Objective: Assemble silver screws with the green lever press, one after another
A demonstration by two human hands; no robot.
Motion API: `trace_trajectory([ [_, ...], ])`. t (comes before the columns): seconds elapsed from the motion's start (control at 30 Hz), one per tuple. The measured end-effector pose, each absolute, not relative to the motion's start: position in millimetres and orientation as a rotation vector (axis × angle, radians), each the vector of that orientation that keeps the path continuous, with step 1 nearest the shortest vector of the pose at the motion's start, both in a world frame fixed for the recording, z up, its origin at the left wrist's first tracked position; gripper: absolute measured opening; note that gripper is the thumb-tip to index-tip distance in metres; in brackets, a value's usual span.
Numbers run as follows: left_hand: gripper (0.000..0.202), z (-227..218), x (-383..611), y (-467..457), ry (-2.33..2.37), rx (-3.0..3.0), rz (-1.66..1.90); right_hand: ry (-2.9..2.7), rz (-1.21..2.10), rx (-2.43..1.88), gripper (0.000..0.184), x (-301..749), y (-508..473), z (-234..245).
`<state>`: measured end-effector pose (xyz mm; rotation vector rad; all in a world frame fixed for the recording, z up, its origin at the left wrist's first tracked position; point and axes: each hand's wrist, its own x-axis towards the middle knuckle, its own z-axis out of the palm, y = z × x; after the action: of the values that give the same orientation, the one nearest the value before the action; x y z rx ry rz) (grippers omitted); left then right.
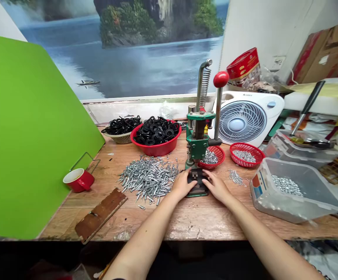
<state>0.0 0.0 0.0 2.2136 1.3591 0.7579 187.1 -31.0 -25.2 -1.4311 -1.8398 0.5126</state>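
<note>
A green hand press (198,147) with a red ball-topped lever stands upright on the wooden table, a black slotted block (195,175) at its base. From the left, my left hand (183,184) grips this block, its thumb on the front part and fingertips further back. My right hand (217,186) holds the opposite side, thumb and forefinger apart against the block's edge. Whether a small part lies under the fingertips is hidden. Close to my left hand spreads a heap of metal eye screws (150,177). Small loose metal pieces (235,177) lie right of my right hand.
Behind are a red bowl (154,149) of black rings, a beige basket (122,138) and two red baskets (246,163) of metal parts. A clear bin (297,208) and white fan (245,120) stand right. A red mug (83,182) and wooden board (100,214) lie left.
</note>
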Motion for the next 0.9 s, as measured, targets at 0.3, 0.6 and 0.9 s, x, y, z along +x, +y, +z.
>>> trace_trajectory([
  [0.3, 0.037, -15, 9, 7, 1.408, 2.264, 0.844, -1.946, 0.188, -1.812, 0.029, 232, 28, 19],
  [0.6, 0.048, -14, 7, 4, 1.404, 2.223, 0.860, -2.083, 0.373, -1.819, 0.009, 232, 89, 25],
  [0.9, 0.053, -16, 8, 5, 1.396, 2.257, 0.827, -2.067, 0.626, -1.294, 0.027, 196, 6, 20],
])
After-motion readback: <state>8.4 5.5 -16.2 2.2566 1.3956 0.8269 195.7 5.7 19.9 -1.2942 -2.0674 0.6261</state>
